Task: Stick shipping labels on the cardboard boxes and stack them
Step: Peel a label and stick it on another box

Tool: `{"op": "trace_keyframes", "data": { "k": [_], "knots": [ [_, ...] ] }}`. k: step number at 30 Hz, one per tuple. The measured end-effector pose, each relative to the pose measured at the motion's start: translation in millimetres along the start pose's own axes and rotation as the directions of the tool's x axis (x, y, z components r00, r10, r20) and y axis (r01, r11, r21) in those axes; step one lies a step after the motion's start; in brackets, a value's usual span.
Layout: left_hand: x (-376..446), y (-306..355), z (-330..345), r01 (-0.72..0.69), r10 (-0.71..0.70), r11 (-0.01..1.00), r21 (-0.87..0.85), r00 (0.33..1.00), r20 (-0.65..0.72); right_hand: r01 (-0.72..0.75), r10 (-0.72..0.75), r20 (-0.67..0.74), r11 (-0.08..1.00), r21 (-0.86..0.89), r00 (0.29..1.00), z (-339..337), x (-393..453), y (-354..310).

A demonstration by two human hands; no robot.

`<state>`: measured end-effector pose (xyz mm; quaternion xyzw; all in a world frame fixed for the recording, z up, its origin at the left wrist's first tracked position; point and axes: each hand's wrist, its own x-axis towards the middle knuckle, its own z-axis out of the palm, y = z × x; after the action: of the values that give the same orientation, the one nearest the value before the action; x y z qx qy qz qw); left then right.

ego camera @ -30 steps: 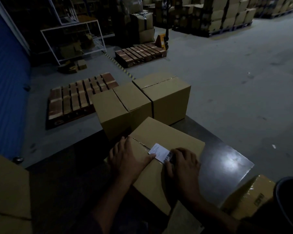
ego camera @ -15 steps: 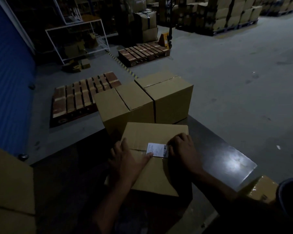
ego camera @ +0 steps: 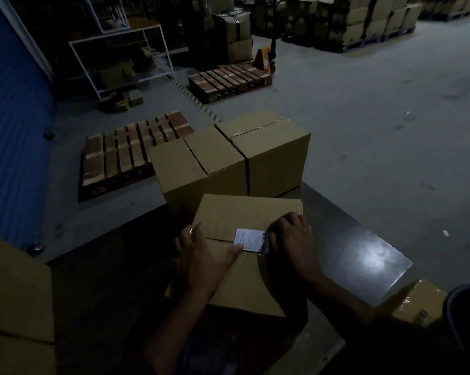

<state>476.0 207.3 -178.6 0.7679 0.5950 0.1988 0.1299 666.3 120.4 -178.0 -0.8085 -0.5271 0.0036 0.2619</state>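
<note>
The left hand (ego camera: 201,259) lies flat on top of the cardboard box (ego camera: 244,282), palm down and fingers relaxed, with its thumb stretched to the right so the tip presses the lower left corner of the shipping label (ego camera: 251,240). The right hand (ego camera: 290,239) comes in from the lower right with the wrist bent and the knuckles raised; its fingers are curled down onto the right edge of the label, though whether they pinch that edge or only press it flat cannot be told in the dim light. The label is a small white slip with a dark barcode along its right end, and it sits across the taped seam on the box top, nearer the right side. Both forearms reach up from the bottom of the view and frame the box between them. The box rests on a dark glossy counter (ego camera: 363,261), close to the counter's far edge, with a bright patch of reflected light near the right corner. Just beyond that far edge stand two more boxes side by side, the left one (ego camera: 198,163) touching the right one (ego camera: 271,155). Past them a wooden pallet (ego camera: 125,152) lies on the grey floor (ego camera: 377,117), beside a blue wall (ego camera: 15,125) at the left.
</note>
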Motion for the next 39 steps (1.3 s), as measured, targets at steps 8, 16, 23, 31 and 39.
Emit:
{"op": "trace_keyframes", "data": {
  "k": [8, 16, 23, 31, 39],
  "knots": [
    [0.5, -2.9, 0.9, -0.008, 0.008, 1.0, 0.005, 1.0, 0.007, -0.045, 0.045, 0.01, 0.999, 0.03, 0.999, -6.1, 3.4, -2.7],
    [1.1, -2.6, 1.5, 0.003, -0.002, 1.0, -0.025, 1.0, 0.026, -0.014, 0.018, 0.063, 0.997, -0.073, 0.998, -13.8, 1.1, -9.5],
    [1.9, -2.8, 2.9, 0.003, -0.002, 0.999, -0.034, 1.0, 0.019, -0.077, 0.077, 0.107, 0.997, -0.003, 0.991, -14.4, 7.7, -5.7],
    [0.7, -2.2, 2.6, -0.003, 0.003, 1.0, -0.022, 1.0, 0.013, -0.141, 0.134, 0.122, 0.989, 0.051, 0.983, -10.1, 10.5, -0.6],
    [1.2, -1.6, 2.2, 0.006, -0.006, 1.0, -0.017, 1.0, 0.022, -0.128, 0.127, 0.031, 0.991, 0.024, 0.991, -8.9, 5.7, -4.1]
  ]
}}
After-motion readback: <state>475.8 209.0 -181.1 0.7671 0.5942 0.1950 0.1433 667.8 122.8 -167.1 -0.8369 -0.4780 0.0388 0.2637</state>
